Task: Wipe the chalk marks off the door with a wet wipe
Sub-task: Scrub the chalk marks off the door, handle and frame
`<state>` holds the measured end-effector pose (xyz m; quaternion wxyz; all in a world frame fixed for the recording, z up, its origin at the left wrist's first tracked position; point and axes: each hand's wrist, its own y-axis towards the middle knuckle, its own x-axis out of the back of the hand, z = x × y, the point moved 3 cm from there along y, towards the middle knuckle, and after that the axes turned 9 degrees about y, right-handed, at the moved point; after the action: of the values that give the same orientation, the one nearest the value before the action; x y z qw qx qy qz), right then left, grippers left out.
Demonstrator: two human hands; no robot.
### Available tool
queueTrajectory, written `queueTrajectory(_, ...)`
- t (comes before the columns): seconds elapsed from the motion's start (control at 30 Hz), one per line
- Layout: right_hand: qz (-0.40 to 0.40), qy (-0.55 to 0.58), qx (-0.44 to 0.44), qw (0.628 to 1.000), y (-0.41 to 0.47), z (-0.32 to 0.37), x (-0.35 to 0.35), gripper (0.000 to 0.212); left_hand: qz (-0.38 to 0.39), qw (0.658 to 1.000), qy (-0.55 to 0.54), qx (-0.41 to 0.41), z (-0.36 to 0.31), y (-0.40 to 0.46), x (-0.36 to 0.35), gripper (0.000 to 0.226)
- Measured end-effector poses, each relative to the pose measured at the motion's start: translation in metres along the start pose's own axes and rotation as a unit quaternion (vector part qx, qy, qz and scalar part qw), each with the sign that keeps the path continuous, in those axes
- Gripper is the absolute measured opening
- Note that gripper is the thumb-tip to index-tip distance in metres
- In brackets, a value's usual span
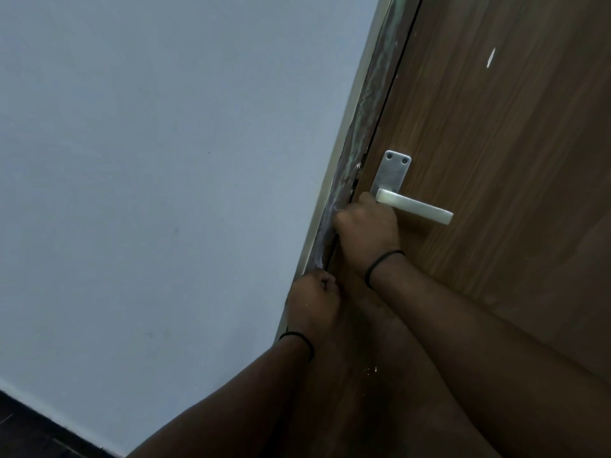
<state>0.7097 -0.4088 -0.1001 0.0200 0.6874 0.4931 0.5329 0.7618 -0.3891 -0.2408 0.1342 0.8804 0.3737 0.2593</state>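
The brown wooden door (496, 166) fills the right side, with a pale lever handle (415, 206) on a metal plate. Smeared whitish-green chalk runs down the door frame strip (362, 127). A short white mark (491, 57) sits high on the door, and small white specks (372, 370) lie low down. My right hand (367, 231) is curled just under the handle, pressed at the gap between door and frame. A small pale piece at its top (365, 196) looks like the wet wipe; the rest is hidden. My left hand (314, 300) is fisted lower on the frame, nothing visible in it.
A plain pale grey wall (165, 176) takes up the left side. A dark floor (29, 431) shows at the bottom left corner below a light skirting line. Both wrists wear thin black bands.
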Motion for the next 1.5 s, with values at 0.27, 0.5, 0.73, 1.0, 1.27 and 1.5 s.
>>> queueTrajectory(0.27, -0.071, -0.038, -0.031, 0.996, 0.042, -0.026, 0.058, 0.010, -0.020, 1.000, -0.015, -0.014, -0.009, 0.011, 0.009, 0.017)
queueTrajectory(0.5, -0.155, 0.032, -0.147, 0.976, 0.094, -0.079, 0.099, 0.026, -0.017, 0.999, -0.036, -0.022, -0.012, 0.013, 0.011, 0.019)
queueTrajectory(0.73, -0.096, 0.052, -0.054, 0.993, 0.044, -0.048, 0.064, 0.020, -0.014, 0.999, -0.031, -0.034, -0.019, 0.011, 0.012, 0.020)
queueTrajectory(1.0, -0.212, 0.232, -0.097, 0.944, 0.078, -0.108, 0.089, 0.026, -0.029, 0.998, -0.039, -0.037, -0.032, 0.018, 0.017, 0.019)
queueTrajectory(1.27, -0.149, 0.295, -0.089, 0.939, 0.081, -0.110, 0.073, 0.027, -0.020, 0.999, -0.027, -0.039, -0.029, 0.007, 0.021, 0.018)
queueTrajectory(1.5, -0.152, 0.280, 0.080, 0.945, 0.030, -0.055, 0.057, 0.021, -0.008, 1.000, 0.004, -0.013, -0.016, -0.007, 0.019, 0.018)
